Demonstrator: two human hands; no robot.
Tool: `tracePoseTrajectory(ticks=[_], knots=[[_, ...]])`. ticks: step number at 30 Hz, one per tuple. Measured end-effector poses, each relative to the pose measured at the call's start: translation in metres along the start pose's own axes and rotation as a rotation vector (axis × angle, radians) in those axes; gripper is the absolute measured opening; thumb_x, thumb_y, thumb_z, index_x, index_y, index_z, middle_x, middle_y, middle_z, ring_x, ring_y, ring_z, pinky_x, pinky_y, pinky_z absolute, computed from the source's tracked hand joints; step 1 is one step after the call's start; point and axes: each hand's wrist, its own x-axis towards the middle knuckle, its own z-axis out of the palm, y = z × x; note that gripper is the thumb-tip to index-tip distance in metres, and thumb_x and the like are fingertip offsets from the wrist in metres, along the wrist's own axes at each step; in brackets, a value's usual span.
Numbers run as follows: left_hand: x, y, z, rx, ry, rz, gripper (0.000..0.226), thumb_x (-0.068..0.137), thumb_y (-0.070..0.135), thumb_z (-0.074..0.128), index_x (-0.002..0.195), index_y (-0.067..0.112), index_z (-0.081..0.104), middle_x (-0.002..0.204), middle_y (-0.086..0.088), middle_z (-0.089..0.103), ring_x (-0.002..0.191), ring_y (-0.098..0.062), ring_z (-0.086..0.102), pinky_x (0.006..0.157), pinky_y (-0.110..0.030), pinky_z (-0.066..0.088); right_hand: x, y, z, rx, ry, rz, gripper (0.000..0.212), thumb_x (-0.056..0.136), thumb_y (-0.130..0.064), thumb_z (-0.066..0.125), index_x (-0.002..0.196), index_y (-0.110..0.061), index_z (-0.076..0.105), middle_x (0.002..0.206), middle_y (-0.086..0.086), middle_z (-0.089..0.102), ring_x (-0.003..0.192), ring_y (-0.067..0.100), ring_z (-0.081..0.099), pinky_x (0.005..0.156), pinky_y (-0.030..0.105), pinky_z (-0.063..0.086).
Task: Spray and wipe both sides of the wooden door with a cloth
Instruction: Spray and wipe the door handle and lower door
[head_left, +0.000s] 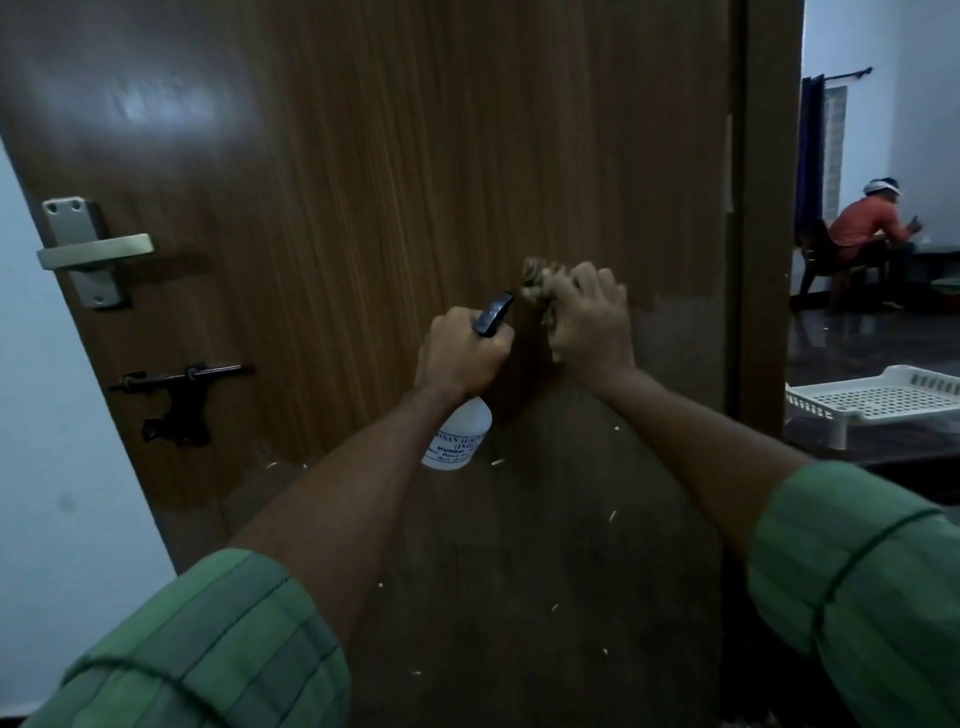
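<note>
A brown wooden door (363, 156) fills most of the view. My left hand (460, 353) grips the neck of a white spray bottle (460, 434) with a black nozzle (493, 314) that points up toward the door. Just to its right, my right hand (589, 322) presses a crumpled tan cloth (537, 275) against the door at mid height, with most of the cloth hidden under the fingers. The lower part of the door looks duller and carries small pale flecks.
A metal lever handle (96, 252) and a black sliding bolt (179, 395) sit on the door's left side. The door frame (763, 208) stands at right. Beyond it are a white perforated tray (883, 397) and a seated person (867, 228).
</note>
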Motion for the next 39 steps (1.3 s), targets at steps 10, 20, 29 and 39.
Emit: tracePoseTrajectory(ticks=[10, 20, 29, 39], knots=[[-0.01, -0.001, 0.042, 0.018, -0.013, -0.037, 0.03, 0.092, 0.035, 0.062, 0.065, 0.022, 0.057, 0.058, 0.004, 0.054, 0.049, -0.014, 0.048, 0.054, -0.036, 0.041, 0.013, 0.047, -0.021, 0.05, -0.002, 0.042, 0.026, 0.095, -0.03, 0.045, 0.118, -0.024, 0.058, 0.104, 0.004, 0.052, 0.092, 0.026, 0.049, 0.081, 0.042, 0.04], [0.001, 0.03, 0.073, 0.036, -0.031, -0.036, 0.033, 0.095, 0.029, 0.063, 0.064, 0.022, 0.057, 0.056, 0.007, 0.054, 0.048, -0.011, 0.048, 0.052, -0.033, 0.04, 0.01, 0.103, -0.04, -0.103, -0.138, -0.219, 0.038, 0.09, -0.024, 0.066, 0.127, -0.027, 0.056, 0.117, 0.004, 0.052, 0.103, 0.025, 0.051, 0.087, 0.043, 0.037], [0.006, 0.057, 0.099, 0.013, -0.054, -0.006, 0.029, 0.096, 0.027, 0.06, 0.067, 0.022, 0.06, 0.061, 0.002, 0.06, 0.052, -0.012, 0.053, 0.053, -0.034, 0.044, -0.033, 0.132, -0.038, -0.321, -0.467, -0.809, 0.064, 0.083, -0.027, 0.063, 0.145, -0.025, 0.048, 0.14, 0.01, 0.049, 0.12, 0.029, 0.05, 0.094, 0.048, 0.043], [0.009, 0.071, 0.124, -0.028, -0.097, -0.016, 0.027, 0.093, 0.03, 0.06, 0.067, 0.02, 0.062, 0.062, 0.001, 0.06, 0.056, -0.016, 0.056, 0.057, -0.037, 0.046, -0.077, 0.148, -0.046, -0.154, -0.404, -0.418, 0.056, 0.086, -0.022, 0.07, 0.138, -0.022, 0.05, 0.132, 0.008, 0.051, 0.11, 0.027, 0.051, 0.09, 0.045, 0.045]])
